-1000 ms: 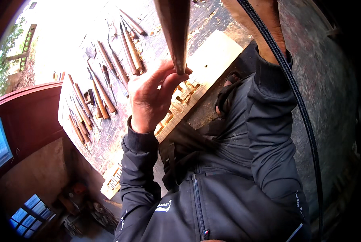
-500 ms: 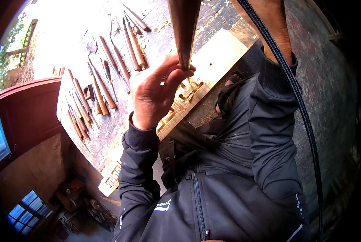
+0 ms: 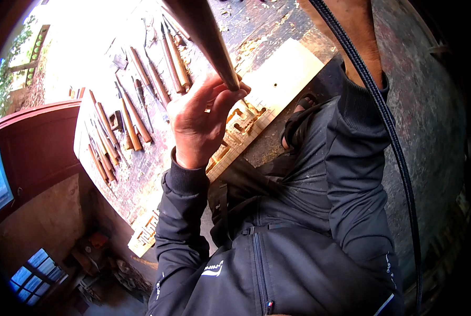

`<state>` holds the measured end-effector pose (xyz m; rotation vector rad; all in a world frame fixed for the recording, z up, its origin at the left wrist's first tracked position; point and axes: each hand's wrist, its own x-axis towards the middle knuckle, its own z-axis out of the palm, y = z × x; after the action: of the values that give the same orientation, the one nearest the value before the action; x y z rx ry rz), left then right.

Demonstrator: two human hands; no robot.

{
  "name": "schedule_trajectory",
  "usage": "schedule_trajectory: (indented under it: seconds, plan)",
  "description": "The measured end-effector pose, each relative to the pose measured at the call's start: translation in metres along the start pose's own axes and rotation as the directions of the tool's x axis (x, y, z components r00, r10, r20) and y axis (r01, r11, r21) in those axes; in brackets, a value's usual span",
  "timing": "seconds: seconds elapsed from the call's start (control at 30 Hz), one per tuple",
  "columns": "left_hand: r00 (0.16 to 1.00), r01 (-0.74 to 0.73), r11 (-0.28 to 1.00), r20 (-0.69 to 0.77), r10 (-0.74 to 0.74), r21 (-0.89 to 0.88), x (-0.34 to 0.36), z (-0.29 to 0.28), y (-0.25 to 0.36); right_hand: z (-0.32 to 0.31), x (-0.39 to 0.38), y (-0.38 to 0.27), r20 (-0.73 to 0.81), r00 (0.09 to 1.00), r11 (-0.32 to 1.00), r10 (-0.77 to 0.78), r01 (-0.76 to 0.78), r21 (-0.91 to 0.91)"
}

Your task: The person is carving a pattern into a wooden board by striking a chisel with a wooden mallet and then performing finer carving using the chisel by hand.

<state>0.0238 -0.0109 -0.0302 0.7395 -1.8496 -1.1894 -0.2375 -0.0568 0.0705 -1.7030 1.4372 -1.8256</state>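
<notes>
My left hand is closed around the lower end of a wooden-handled carving chisel, with thumb and fingers pinched near its bottom. Tilted, the handle leans to the upper left and leaves the frame at the top. Below the fingers lies a pale wooden board with carved, cut-out shapes along its near part and a small round hole farther out. Where the tip meets the wood is hard to make out. Of my right hand, only the wrist and its lower part show at the upper right; its fingers are beyond the frame.
Several wooden-handled chisels lie in rows on the dark workbench, left of the board. Wood shavings are scattered beyond it. A black braided cable hangs down the right side. A sandalled foot shows beneath the board's edge.
The chisel's upper end has swung to the left, so it leans more than before. My left hand stays on it and has shifted slightly.
</notes>
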Motion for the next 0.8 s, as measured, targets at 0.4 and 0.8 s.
schedule_trajectory:
  seconds: [0.4,0.8]
  plan:
    - [1.0,0.019,0.998,-0.003,-0.019,-0.054,-0.003,0.0,-0.001,0.005,-0.003,-0.005,-0.017,0.999,0.999,-0.045,0.044,-0.026]
    - [0.997,-0.04,0.999,0.064,0.042,-0.029,-0.007,-0.005,-0.014,0.005,0.006,-0.003,-0.021,0.968,0.968,-0.25,0.25,0.002]
